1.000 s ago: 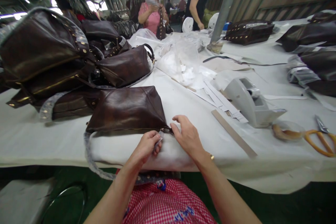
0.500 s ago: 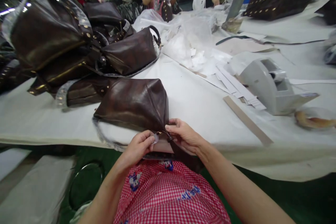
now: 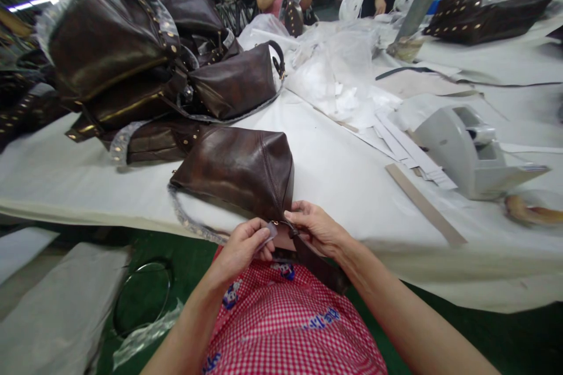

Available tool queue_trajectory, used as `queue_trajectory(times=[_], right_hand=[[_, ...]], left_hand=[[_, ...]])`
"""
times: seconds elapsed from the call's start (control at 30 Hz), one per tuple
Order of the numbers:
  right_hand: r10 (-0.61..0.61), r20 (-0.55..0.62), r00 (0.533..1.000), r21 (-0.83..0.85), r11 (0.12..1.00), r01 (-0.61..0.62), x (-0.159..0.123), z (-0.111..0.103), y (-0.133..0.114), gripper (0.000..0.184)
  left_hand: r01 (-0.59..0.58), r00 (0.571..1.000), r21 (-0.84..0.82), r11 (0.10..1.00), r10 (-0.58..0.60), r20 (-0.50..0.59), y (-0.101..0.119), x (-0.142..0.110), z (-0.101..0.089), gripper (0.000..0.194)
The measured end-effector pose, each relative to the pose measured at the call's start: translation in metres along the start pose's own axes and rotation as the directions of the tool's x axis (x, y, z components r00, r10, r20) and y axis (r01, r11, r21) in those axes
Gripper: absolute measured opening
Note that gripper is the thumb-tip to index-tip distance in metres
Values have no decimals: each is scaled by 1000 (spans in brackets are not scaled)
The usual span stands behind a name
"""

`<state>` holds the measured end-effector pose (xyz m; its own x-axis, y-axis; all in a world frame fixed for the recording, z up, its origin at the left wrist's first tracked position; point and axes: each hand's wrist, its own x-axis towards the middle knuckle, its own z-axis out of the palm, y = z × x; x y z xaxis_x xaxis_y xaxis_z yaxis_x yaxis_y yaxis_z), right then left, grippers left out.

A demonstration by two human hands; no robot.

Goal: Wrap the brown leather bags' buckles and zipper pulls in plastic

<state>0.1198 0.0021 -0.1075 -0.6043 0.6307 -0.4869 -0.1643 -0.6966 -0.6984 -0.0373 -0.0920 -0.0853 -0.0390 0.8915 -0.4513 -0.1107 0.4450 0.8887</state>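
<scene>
A dark brown leather handbag lies at the near edge of the white-covered table, its corner hanging over toward my lap. My left hand pinches a small pale piece, perhaps tape or film, at the bag's near corner by the zipper end. My right hand is closed on the same corner from the right, fingers pinching the brown leather. A foam-wrapped strap curves along the bag's near side.
A heap of brown studded handbags fills the left of the table. Clear plastic and white paper strips lie in the middle, a grey tape dispenser and a flat wooden strip to the right. Other people stand at the far end.
The bag was pulled from flat on the table toward me, so its corner now overhangs the edge. Both hands moved nearer to my lap and closed on that corner.
</scene>
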Motion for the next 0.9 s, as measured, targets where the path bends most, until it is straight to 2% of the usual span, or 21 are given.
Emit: queue_trajectory(times=[0.17,0.37,0.43,0.47,0.53,0.57,0.6,0.63,0.7,0.73,0.8,0.9], right_hand=[[12,-12,1000,-13,1000,-12,-1,0,-1,54],[3,-27,1000,-118,993,-6,-1,0,-7,51],[-98,-65,993,-258,963,78,-6,-1,-10,42],[-203,-105,973,-353,923,155,-12,-1,-11,36],[-450,-169,877,-543,785,298,-27,0,-10,24],[-526,-166,834,-606,722,335,-37,1,-8,19],[-543,-140,828,-636,690,345,-47,3,-3,18],[-493,-99,864,-640,697,324,-56,5,3,22],[-272,-17,962,-597,775,209,-70,10,20,32],[-163,7,987,-564,814,139,-73,13,30,32],[-48,-7,999,-478,877,39,-71,18,48,32],[-76,-108,991,-306,951,40,-56,24,63,47]], left_hand=[[-9,1000,0,1000,9,4,-3,3,-1,30],[-62,996,28,998,64,-62,-11,9,2,28],[-38,996,49,998,42,-80,-12,10,4,28],[-20,996,56,998,25,-88,-12,11,6,27],[22,995,63,998,-15,-102,-13,11,8,27],[34,994,67,997,-26,-107,-13,11,9,27],[36,993,76,996,-27,-113,-14,12,9,26],[29,993,94,995,-18,-118,-15,12,10,26],[-12,992,153,988,31,-121,-16,13,9,24],[-38,991,183,982,61,-123,-16,13,8,24],[-71,986,232,970,104,-131,-15,14,7,23],[-82,982,278,957,126,-143,-11,15,8,21]])
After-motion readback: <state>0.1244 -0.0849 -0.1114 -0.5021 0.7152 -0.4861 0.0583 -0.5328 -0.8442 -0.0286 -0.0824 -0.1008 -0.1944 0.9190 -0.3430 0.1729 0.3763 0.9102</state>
